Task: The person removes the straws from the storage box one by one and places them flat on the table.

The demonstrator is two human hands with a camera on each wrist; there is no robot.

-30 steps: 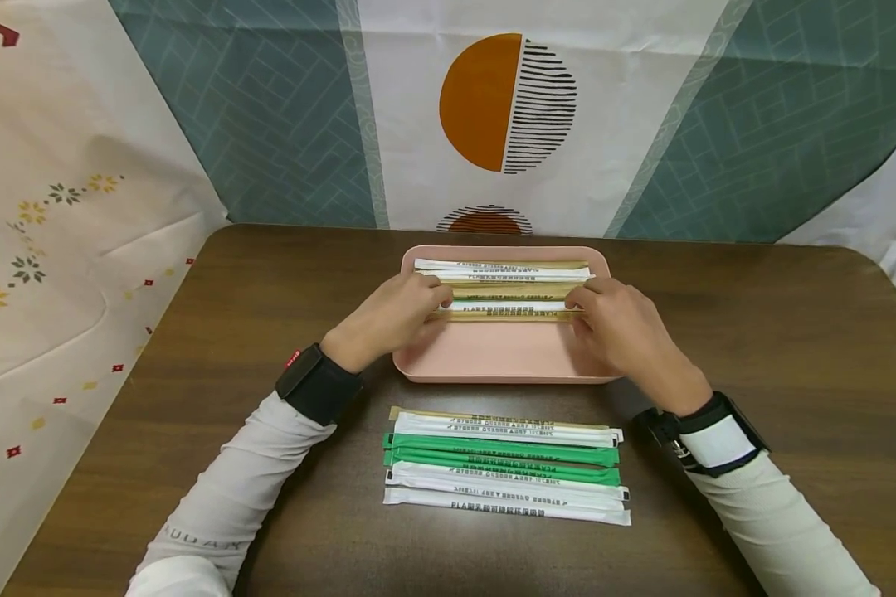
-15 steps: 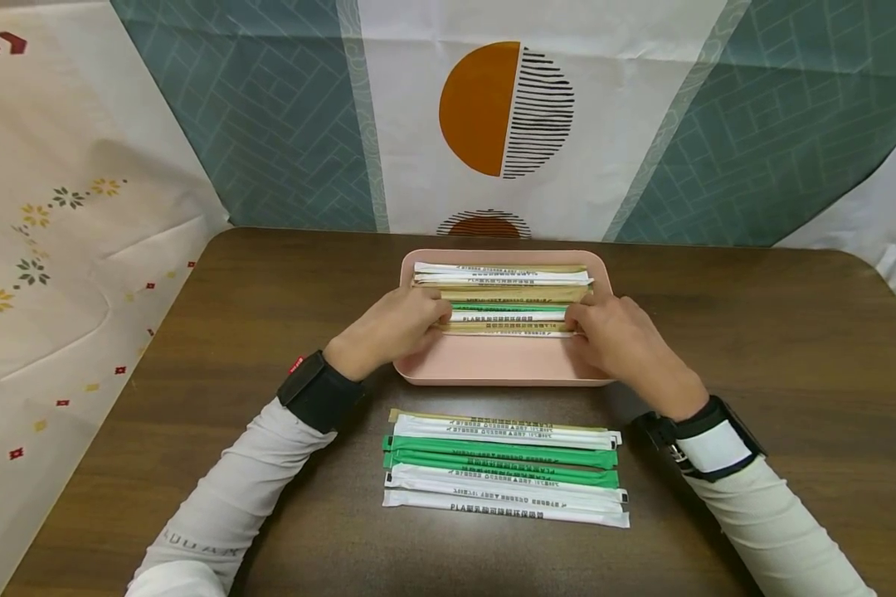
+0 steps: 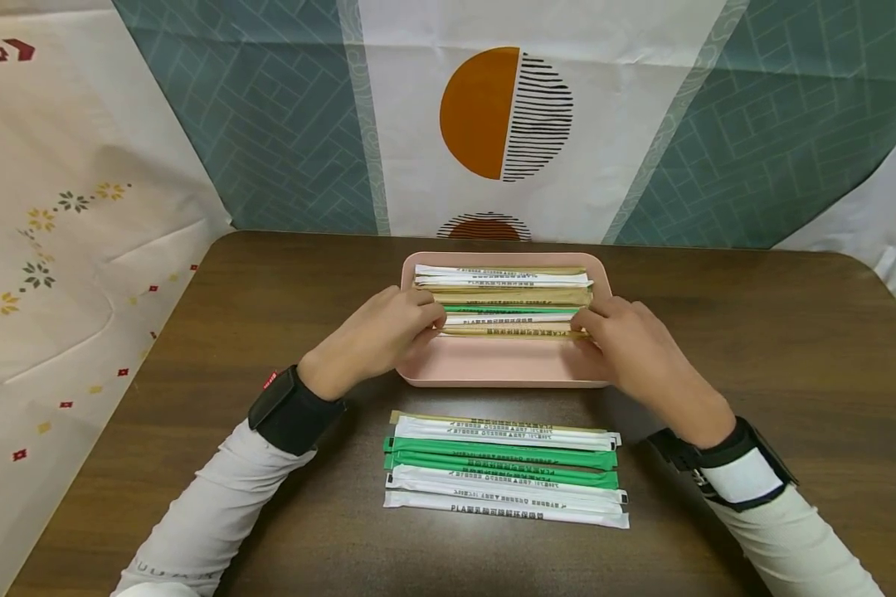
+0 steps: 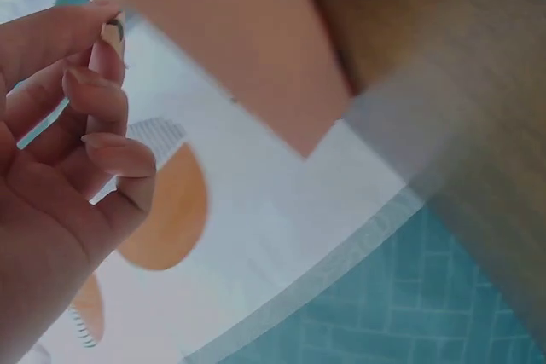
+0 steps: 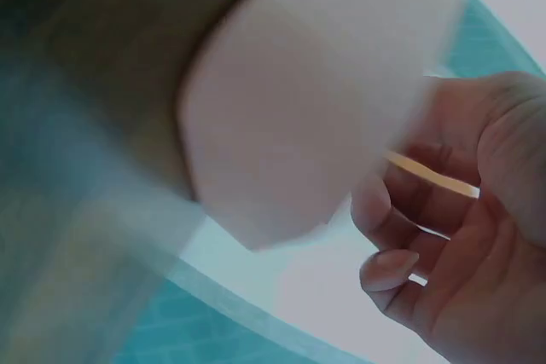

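Note:
In the head view a pink tray (image 3: 504, 365) holds a row of paper-wrapped straws (image 3: 504, 280), white, tan and green, lying side by side. At the front of that row lies a tan wrapped straw (image 3: 504, 332). My left hand (image 3: 377, 336) pinches its left end, and in the left wrist view the straw's tip (image 4: 113, 33) shows between thumb and finger. My right hand (image 3: 635, 352) holds the right end with curled fingers. A tan strip of the straw (image 5: 433, 175) shows among the fingers in the right wrist view.
A second row of wrapped straws (image 3: 504, 473), white, green and tan, lies on the brown table (image 3: 306, 531) in front of the tray. Behind the table hangs a patterned cloth (image 3: 284, 124). Another printed cloth (image 3: 60, 332) covers the left side.
Both hands have shifted slightly toward the near side of the tray with the tan straw, and more of the green straw behind shows. The wrists have moved outward; the row on the table stays put.

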